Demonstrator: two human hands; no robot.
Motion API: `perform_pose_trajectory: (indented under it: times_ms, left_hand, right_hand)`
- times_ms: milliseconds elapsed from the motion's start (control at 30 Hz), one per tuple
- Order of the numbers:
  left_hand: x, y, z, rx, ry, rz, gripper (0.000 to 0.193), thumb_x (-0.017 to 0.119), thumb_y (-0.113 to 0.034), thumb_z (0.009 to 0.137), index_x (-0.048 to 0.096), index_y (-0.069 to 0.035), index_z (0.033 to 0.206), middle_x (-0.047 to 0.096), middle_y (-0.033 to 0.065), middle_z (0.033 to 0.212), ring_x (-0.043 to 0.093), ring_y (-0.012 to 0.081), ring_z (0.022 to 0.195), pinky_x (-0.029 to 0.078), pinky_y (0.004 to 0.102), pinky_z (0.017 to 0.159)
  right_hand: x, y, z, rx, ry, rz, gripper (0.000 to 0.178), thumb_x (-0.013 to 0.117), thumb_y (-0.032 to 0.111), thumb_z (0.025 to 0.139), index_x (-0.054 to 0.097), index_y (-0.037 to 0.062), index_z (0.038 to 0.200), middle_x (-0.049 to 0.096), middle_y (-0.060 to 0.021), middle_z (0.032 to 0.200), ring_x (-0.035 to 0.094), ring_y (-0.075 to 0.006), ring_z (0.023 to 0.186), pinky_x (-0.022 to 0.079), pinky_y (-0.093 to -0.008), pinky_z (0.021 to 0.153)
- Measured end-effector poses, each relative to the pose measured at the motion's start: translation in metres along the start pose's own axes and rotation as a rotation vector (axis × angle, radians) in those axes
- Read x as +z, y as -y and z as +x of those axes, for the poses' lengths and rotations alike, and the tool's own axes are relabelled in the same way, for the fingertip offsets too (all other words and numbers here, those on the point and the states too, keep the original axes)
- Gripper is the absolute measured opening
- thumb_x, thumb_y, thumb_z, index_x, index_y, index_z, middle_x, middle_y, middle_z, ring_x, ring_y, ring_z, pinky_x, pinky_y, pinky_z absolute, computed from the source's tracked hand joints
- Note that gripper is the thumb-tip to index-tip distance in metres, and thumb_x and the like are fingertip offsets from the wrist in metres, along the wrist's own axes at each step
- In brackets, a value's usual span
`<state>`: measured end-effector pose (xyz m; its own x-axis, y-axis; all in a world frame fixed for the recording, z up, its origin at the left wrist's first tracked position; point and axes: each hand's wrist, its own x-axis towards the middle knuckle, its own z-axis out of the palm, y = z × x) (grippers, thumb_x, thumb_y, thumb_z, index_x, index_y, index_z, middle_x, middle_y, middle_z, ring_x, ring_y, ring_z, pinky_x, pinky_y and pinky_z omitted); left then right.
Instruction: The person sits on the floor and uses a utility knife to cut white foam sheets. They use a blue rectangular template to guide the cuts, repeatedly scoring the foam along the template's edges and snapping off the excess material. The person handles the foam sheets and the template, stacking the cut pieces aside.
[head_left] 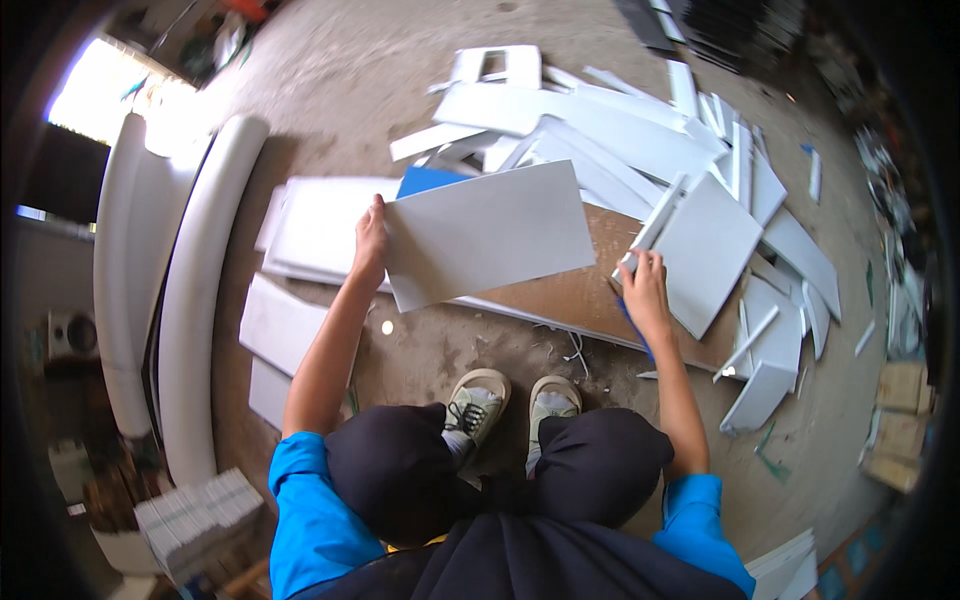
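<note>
My left hand [371, 243] grips the left edge of a white rectangular board [485, 235], thumb upward, and holds it slightly tilted above the pile. My right hand [645, 285] has its fingers curled by the lower end of a narrow white strip [657, 220]; what sits inside the fingers is hidden. Something thin and blue shows beside the right wrist. Just right of that hand lies a larger white panel [705, 255]. Under both hands is a brown-faced board [545, 300] on the ground. A blue piece [428, 180] peeks out behind the held board.
White offcuts [600, 120] heap up ahead, spreading to the right. Stacked white sheets [330, 220] lie to the left, beyond them tall white rolled pieces [195, 290]. My shoes [478, 402] stand close to the brown board. Cardboard boxes [900, 420] sit far right.
</note>
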<state>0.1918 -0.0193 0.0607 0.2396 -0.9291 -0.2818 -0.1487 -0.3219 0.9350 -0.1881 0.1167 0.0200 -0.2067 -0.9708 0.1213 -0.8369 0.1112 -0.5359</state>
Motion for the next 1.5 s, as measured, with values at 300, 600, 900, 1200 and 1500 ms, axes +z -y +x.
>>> perform_pose_trajectory:
  times_ms: [300, 600, 900, 1200, 1500]
  left_hand:
    - [-0.108, 0.074, -0.08, -0.136, -0.13, -0.259, 0.054, 0.036, -0.047, 0.092, 0.056, 0.002, 0.1, 0.059, 0.0108, 0.091, 0.057, 0.0178, 0.08, 0.047, 0.0308, 0.07]
    - [-0.22, 0.126, -0.195, 0.036, -0.254, -1.187, 0.072, 0.022, -0.061, 0.087, 0.02, -0.006, 0.133, 0.036, 0.0176, 0.131, 0.041, 0.0302, 0.119, 0.04, 0.0455, 0.096]
    - [-0.189, 0.111, -0.219, 0.111, -0.273, -0.872, 0.077, 0.053, -0.041, 0.085, 0.007, -0.008, 0.138, 0.034, 0.021, 0.13, 0.044, 0.0289, 0.115, 0.039, 0.0389, 0.095]
    - [-0.259, 0.177, -0.148, 0.155, -0.67, -0.555, 0.074, 0.062, -0.019, 0.081, 0.018, 0.0, 0.137, 0.039, 0.025, 0.127, 0.046, 0.0234, 0.111, 0.042, 0.0296, 0.087]
    - [-0.225, 0.167, -0.132, 0.177, -0.949, 0.432, 0.066, 0.067, -0.025, 0.074, 0.034, -0.005, 0.128, 0.029, 0.0139, 0.128, 0.026, 0.0309, 0.119, 0.022, 0.0432, 0.101]
  right_hand:
    - [0.058, 0.146, 0.077, 0.229, 0.73, 1.085, 0.062, 0.048, 0.048, 0.086, 0.031, 0.0045, 0.127, 0.041, -0.0144, 0.121, 0.054, -0.0203, 0.092, 0.046, -0.0309, 0.077]
    - [0.101, 0.273, 0.036, 0.212, 0.975, 0.992, 0.047, 0.055, 0.015, 0.087, 0.032, 0.0002, 0.125, 0.053, -0.0145, 0.108, 0.057, -0.0247, 0.094, 0.05, -0.0366, 0.077]
    - [0.198, 0.362, -0.027, 0.394, 0.872, 1.215, 0.041, 0.047, 0.004, 0.087, 0.03, 0.0063, 0.124, 0.048, -0.0087, 0.109, 0.049, -0.0235, 0.102, 0.041, -0.045, 0.087]
    - [0.282, 0.406, -0.074, 0.398, 1.031, 1.127, 0.042, 0.046, 0.005, 0.087, 0.03, 0.0036, 0.126, 0.047, -0.0125, 0.106, 0.05, -0.0236, 0.094, 0.042, -0.0435, 0.089]
    - [0.283, 0.315, -0.015, -0.211, 0.935, 0.43, 0.033, 0.051, 0.01, 0.082, 0.046, 0.0016, 0.114, 0.051, -0.015, 0.106, 0.057, -0.0202, 0.088, 0.047, -0.0293, 0.073]
